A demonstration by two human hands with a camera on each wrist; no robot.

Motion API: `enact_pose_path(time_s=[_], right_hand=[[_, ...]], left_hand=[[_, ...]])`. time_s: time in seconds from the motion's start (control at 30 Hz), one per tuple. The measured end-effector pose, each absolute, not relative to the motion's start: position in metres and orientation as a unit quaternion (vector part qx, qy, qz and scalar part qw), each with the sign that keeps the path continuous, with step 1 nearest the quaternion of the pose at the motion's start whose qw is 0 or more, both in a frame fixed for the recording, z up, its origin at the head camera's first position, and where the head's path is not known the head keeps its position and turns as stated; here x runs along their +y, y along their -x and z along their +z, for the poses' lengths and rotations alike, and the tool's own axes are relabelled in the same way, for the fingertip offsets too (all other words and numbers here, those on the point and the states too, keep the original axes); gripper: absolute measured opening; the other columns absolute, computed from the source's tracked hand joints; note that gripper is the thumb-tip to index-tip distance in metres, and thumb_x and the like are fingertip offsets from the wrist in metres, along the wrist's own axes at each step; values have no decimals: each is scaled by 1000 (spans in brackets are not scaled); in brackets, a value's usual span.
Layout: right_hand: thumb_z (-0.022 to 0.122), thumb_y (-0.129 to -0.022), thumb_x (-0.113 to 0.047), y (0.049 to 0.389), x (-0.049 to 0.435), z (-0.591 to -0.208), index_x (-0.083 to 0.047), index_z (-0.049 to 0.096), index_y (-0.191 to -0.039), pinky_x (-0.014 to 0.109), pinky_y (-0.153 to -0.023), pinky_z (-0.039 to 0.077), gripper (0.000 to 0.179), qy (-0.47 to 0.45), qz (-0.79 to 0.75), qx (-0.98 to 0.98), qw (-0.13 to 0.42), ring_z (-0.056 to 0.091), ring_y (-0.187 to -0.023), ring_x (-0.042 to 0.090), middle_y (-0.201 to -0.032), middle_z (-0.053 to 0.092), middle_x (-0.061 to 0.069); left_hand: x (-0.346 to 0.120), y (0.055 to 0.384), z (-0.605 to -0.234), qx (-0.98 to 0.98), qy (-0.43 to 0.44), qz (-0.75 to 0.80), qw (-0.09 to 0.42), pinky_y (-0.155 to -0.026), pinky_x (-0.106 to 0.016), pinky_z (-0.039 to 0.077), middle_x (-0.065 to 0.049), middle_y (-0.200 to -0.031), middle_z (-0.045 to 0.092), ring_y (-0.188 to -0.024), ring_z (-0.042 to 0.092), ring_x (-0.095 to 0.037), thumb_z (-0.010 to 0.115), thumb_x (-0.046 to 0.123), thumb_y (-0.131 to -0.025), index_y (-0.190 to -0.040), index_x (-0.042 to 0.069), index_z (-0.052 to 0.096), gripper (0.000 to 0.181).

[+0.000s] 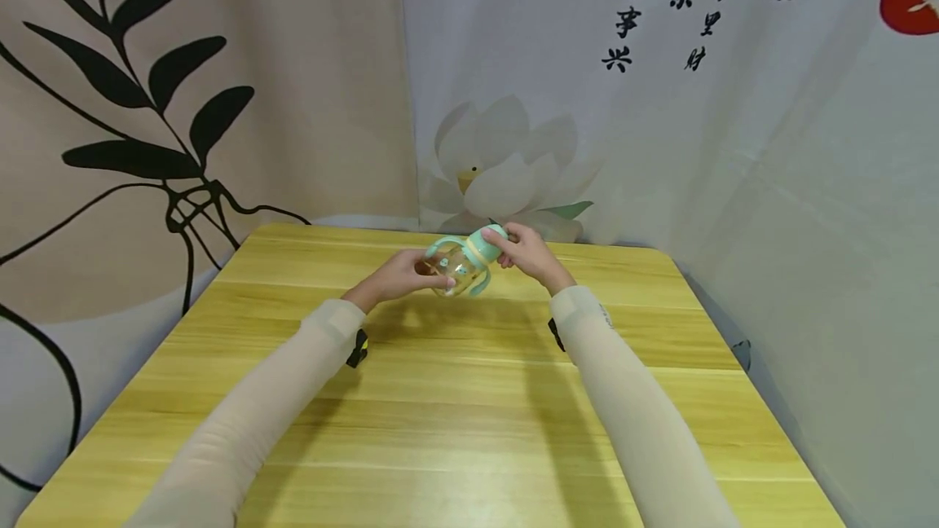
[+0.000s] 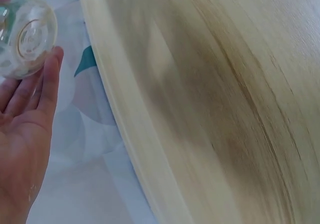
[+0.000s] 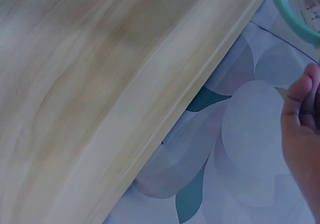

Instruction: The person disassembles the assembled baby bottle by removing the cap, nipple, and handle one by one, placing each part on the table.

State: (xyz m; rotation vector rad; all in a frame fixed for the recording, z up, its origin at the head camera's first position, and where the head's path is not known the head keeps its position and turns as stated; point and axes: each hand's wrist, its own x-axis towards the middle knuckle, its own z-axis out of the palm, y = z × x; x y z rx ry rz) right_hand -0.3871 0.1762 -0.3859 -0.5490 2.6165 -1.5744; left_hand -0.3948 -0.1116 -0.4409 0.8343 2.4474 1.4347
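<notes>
Both hands hold a baby bottle (image 1: pixel 460 266) tilted above the far part of the table, its mint-green top toward the upper right. My left hand (image 1: pixel 402 274) grips the clear amber-tinted body, thumb in front near the base. The fingers of my right hand (image 1: pixel 530 253) are curled round the mint-green cap (image 1: pixel 487 244). Two mint-green handles stand out from the bottle's sides. In the left wrist view the round bottle base (image 2: pixel 32 39) rests against the left fingers. The right wrist view catches one green handle (image 3: pixel 292 16) beside the curled right fingers.
The wood-grain table (image 1: pixel 455 430) reaches back to a hanging cloth (image 1: pixel 734 145) printed with a lotus and black characters. Another cloth (image 1: pixel 323 88) with dark leaves hangs at the left. A dark wrist strap (image 1: pixel 357 349) shows under the left sleeve.
</notes>
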Motion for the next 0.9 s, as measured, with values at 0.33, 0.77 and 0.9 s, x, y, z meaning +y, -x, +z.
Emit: enact_pose_path(time_s=[0.33, 0.77, 0.9], right_hand=[[58, -109, -46, 386, 179, -388, -3, 63, -105, 36, -81, 58, 43, 179, -531, 828, 40, 64, -80, 23, -92, 67, 9], [49, -114, -38, 389, 186, -398, 0, 65, -118, 41, -93, 58, 41, 171, -635, 751, 64, 63, -84, 21, -92, 64, 5], [47, -114, -40, 393, 190, -394, 2, 63, -121, 36, -91, 58, 45, 164, -641, 747, 62, 64, -84, 19, -93, 64, 5]], left_hand=[[-115, 387, -437, 823, -284, 478, 118, -103, -49, 55, -9, -124, 74, -111, 71, -25, 77, 40, -99, -133, 10, 71, 46], [-112, 384, -440, 792, -273, 519, 171, -114, -54, 48, -17, -140, 67, -130, 64, -34, 71, 42, -102, -137, 4, 68, 53], [-112, 384, -436, 815, -257, 496, 155, -116, -56, 45, -18, -152, 58, -139, 56, -36, 71, 53, -99, -149, 4, 59, 71]])
